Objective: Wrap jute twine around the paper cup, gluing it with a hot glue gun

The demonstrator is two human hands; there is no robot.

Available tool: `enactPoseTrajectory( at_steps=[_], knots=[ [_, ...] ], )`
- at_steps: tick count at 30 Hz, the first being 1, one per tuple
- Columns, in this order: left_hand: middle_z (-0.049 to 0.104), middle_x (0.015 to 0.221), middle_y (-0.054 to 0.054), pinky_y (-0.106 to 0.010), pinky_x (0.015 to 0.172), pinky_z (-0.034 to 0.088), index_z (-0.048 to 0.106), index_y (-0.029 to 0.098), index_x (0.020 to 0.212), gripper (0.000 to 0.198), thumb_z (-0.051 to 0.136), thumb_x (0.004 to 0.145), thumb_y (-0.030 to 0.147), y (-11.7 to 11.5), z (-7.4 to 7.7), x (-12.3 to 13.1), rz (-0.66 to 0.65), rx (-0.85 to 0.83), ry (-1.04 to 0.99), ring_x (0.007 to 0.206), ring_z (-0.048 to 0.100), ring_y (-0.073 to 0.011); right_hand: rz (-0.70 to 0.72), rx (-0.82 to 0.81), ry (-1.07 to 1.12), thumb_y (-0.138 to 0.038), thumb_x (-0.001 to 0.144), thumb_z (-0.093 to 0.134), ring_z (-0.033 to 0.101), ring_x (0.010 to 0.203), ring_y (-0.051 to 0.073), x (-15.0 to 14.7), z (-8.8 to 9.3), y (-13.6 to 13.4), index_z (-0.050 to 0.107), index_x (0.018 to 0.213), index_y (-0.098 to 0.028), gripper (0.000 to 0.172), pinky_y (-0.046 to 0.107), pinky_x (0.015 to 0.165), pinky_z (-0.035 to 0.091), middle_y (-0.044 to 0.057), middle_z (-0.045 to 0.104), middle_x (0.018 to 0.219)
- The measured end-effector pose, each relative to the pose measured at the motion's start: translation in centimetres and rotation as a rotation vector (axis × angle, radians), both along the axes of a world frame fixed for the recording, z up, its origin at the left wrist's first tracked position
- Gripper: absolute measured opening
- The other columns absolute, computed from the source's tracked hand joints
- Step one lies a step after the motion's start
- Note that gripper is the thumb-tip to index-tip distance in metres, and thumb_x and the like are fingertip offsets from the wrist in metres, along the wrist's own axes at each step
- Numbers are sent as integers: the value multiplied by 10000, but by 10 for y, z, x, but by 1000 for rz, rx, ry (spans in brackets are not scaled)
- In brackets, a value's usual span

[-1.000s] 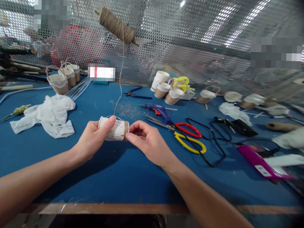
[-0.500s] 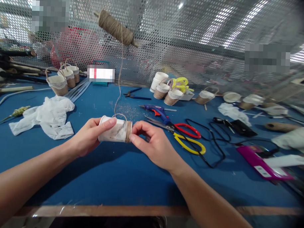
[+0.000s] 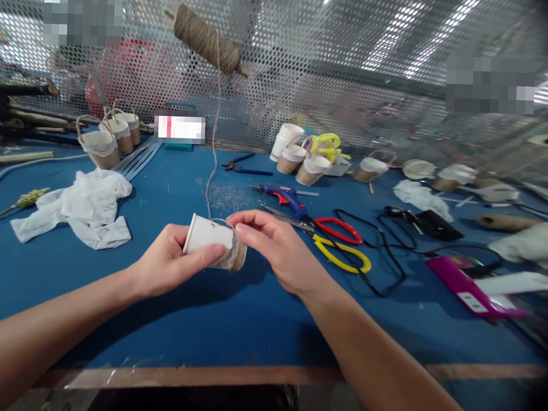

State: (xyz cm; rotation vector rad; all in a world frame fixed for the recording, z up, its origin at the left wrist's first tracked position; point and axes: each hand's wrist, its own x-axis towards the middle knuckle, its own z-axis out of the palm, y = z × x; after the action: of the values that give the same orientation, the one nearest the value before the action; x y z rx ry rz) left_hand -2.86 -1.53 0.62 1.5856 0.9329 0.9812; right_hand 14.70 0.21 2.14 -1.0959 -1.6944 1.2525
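A white paper cup [image 3: 207, 234] lies tilted on its side in the air above the blue table, its rim toward the left. My left hand [image 3: 171, 260] is closed around it, thumb across the front. Brown twine [image 3: 240, 253] is wound round the cup's narrow base end. At that end my right hand [image 3: 275, 249] pinches the twine with thumb and forefinger, touching the cup's upper edge; the exact grip is partly hidden. From there the strand runs up to a twine spool [image 3: 203, 40] on a stick at the mesh wall.
Right of my hands lie a blue glue gun [image 3: 285, 199], scissors [image 3: 339, 259] with red and yellow handles, and a black cord. Pliers [image 3: 246, 167] lie behind. Twine-wrapped cups [image 3: 100, 150] stand at the back left. White cloth [image 3: 83, 205] lies left, a magenta power strip [image 3: 460, 287] right.
The cup has turned in my left hand and tilts with its base lower. My left thumb has shifted down toward the base, while my right fingers have moved to the cup's upper edge.
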Motion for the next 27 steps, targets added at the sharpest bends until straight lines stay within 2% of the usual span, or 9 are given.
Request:
enactPoseTrajectory(
  at_steps=[3,8,12,18,24,27],
  knots=[
    [442,506,33,-169,418,298,551,115,560,222,526,748,230,0,-2,0,-52,65,35,462,337,-62,18,-86,96,-310,775,524,547,763,111,-2,-2,1,597,858,-180,171,261,725,419,11,613,851],
    [388,504,37,-177,438,297,490,126,506,296,468,783,229,0,-4,0,-124,102,43,476,304,-66,47,-1,89,-264,789,517,550,862,118,-2,-5,0,642,784,-189,146,253,784,411,11,615,939],
    [390,502,34,-187,445,305,494,130,503,319,485,777,292,-1,-5,2,-104,22,27,482,310,-74,81,42,58,-241,803,501,550,891,116,-3,-4,-4,649,801,-191,156,247,802,408,7,610,945],
    [407,510,30,-185,436,300,525,126,535,348,483,771,378,0,-5,2,-70,-100,-14,477,323,-73,94,21,25,-229,793,511,554,831,119,-6,-3,-4,632,829,-192,132,246,735,427,7,614,906],
    [413,498,42,-177,455,302,527,122,518,370,476,791,367,2,-9,3,-100,-129,14,476,319,-63,73,61,15,-247,804,495,550,840,119,-5,-6,-2,627,818,-169,154,241,744,418,20,610,903],
    [473,518,30,-185,471,323,579,115,567,359,490,785,386,4,-11,2,-68,-151,-12,486,364,-70,-8,60,3,-275,805,494,552,793,114,-3,-8,0,617,854,-173,167,248,727,422,16,618,868]
  ],
)
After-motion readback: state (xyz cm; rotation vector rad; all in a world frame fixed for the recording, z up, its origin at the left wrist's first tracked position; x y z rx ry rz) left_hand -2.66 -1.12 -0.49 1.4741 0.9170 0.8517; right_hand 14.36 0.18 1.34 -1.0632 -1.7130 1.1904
